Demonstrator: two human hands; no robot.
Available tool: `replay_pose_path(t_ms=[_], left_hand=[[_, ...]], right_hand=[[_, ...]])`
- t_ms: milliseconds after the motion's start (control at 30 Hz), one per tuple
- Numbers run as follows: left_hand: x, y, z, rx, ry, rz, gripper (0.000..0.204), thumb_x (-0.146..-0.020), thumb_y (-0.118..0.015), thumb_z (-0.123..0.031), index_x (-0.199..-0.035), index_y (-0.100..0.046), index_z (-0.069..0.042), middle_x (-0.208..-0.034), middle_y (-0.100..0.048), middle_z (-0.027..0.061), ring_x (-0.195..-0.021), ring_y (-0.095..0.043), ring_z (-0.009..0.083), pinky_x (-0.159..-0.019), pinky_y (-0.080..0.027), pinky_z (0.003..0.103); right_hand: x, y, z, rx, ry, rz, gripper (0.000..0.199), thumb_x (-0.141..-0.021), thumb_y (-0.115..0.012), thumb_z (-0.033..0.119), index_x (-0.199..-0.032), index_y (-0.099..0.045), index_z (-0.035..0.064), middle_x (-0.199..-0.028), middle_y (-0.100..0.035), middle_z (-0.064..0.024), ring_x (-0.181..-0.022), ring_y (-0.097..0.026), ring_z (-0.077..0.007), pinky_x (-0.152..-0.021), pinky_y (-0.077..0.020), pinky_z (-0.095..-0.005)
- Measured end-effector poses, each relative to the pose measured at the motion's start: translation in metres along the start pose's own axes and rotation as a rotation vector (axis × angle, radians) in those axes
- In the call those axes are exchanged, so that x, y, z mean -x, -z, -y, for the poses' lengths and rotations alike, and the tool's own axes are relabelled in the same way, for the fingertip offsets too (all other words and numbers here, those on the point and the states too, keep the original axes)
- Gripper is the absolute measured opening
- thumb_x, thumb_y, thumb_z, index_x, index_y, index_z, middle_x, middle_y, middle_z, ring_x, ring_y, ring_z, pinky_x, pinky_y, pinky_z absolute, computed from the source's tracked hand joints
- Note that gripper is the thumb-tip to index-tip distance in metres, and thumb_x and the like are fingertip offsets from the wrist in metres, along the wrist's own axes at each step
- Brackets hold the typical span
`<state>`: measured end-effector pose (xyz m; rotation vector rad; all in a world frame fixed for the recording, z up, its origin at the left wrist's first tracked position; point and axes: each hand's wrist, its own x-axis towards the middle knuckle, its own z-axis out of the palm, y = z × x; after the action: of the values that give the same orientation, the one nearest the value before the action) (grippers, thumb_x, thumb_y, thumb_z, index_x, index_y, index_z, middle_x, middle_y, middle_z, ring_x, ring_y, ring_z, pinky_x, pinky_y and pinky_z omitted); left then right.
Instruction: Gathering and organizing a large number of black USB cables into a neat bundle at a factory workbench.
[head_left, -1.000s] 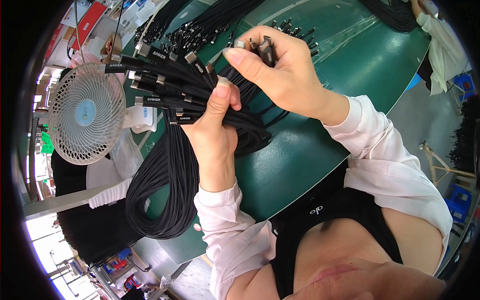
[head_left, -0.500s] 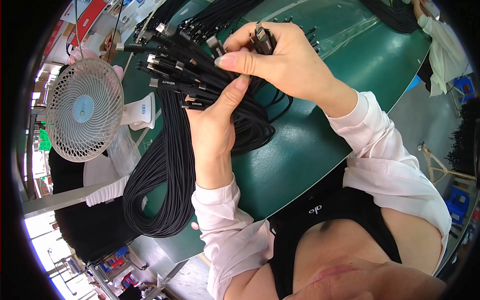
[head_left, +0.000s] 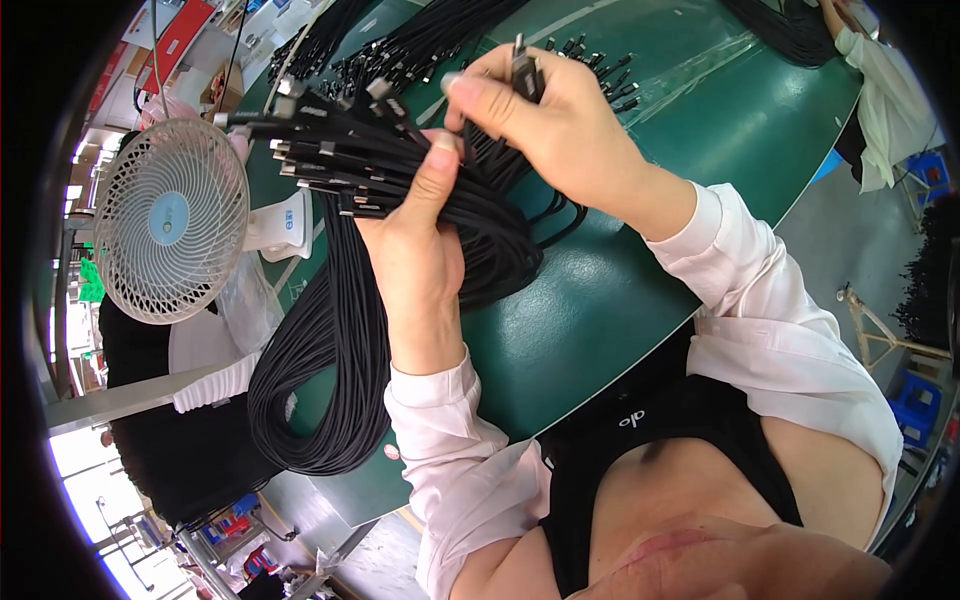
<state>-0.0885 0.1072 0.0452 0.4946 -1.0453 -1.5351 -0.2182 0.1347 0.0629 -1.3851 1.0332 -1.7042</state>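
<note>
- the left hand point(head_left: 420, 235) is closed in a fist around a thick bundle of thin black rubber-coated cables point(head_left: 345, 340), thumb pressed over the top of the strands.
- the bundle sits above the dark green oval table point(head_left: 620, 300), near its left edge; the plug ends point(head_left: 320, 165) fan out to the left of the fist, each tipped with a small silver metal connector.
- below the fist the cables hang in a long loop that drops past the table's left edge and curls back up.
- the right hand point(head_left: 550, 125) is just right of the fist, above the table's middle, its fingers pinched on a single black cable plug with a silver tip point(head_left: 524, 70) that stands upright between fingertips and thumb.
- both forearms wear pale pink long sleeves point(head_left: 770, 330) and cross the table's near edge.
- a round white plastic desk fan with a wire grille point(head_left: 170, 220) stands just off the table's left edge, beside the hanging loop.
- a scatter of more black cables with silver plugs point(head_left: 420, 40) lies on the table's far side, beyond both hands.
- a sheet of clear plastic film point(head_left: 690, 60) lies on the table's far right part, with a few loose plugs on it.
- another person in a white sleeve point(head_left: 880, 90) leans at the table's far right edge; what that person's hands do cannot be told.
</note>
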Motion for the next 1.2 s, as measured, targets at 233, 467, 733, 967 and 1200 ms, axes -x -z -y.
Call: replay_pose_path(t_ms=[233, 467, 733, 967, 1200], left_hand=[[0.001, -0.003, -0.005, -0.140, 0.055, 0.175, 0.012, -0.079, -0.060, -0.001, -0.088, -0.053, 0.003, -0.072, -0.053, 0.0081, -0.065, -0.051, 0.0174, -0.062, -0.043, 0.029], [-0.002, 0.004, 0.005, 0.014, 0.014, 0.137, 0.020, -0.078, -0.063, -0.002, -0.095, -0.054, 0.002, -0.074, -0.057, 0.0087, -0.061, -0.053, 0.0155, -0.057, -0.044, 0.026], [0.001, -0.001, 0.004, 0.069, 0.010, 0.179, 0.034, -0.077, -0.063, -0.001, -0.108, -0.048, 0.002, -0.074, -0.056, 0.0080, -0.060, -0.052, 0.0157, -0.056, -0.043, 0.026], [0.002, -0.001, 0.006, 0.013, 0.094, 0.160, 0.036, -0.077, -0.062, 0.000, -0.110, -0.048, 0.002, -0.077, -0.057, 0.0086, -0.063, -0.054, 0.0172, -0.059, -0.045, 0.027], [-0.001, -0.002, 0.002, -0.030, 0.089, 0.201, 0.017, -0.078, -0.062, -0.001, -0.094, -0.057, 0.001, -0.079, -0.059, 0.0076, -0.064, -0.055, 0.0155, -0.057, -0.046, 0.026]], right_hand=[[-0.001, -0.001, -0.002, -0.037, 0.052, -0.088, 0.021, -0.082, -0.063, 0.017, -0.094, -0.060, -0.0004, -0.076, -0.060, -0.0008, -0.069, -0.052, -0.0045, -0.059, -0.0412, -0.0187], [0.004, -0.001, 0.002, -0.069, 0.072, -0.054, 0.016, -0.082, -0.062, 0.013, -0.088, -0.060, -0.0013, -0.072, -0.059, 0.0001, -0.065, -0.051, -0.0041, -0.059, -0.0411, -0.0179], [0.007, -0.001, 0.005, -0.051, 0.096, 0.008, 0.014, -0.082, -0.061, 0.012, -0.085, -0.059, -0.0013, -0.070, -0.058, -0.0009, -0.064, -0.050, -0.0030, -0.055, -0.0399, -0.0173], [0.005, -0.003, -0.003, -0.071, -0.007, -0.038, 0.016, -0.083, -0.056, 0.013, -0.080, -0.056, -0.0020, -0.063, -0.057, -0.0042, -0.050, -0.050, -0.0067, -0.045, -0.0407, -0.0212], [-0.001, 0.005, 0.005, -0.138, -0.087, 0.073, 0.019, -0.082, -0.060, 0.013, -0.092, -0.060, -0.0031, -0.075, -0.061, -0.0045, -0.066, -0.056, -0.0080, -0.054, -0.0447, -0.0215]])
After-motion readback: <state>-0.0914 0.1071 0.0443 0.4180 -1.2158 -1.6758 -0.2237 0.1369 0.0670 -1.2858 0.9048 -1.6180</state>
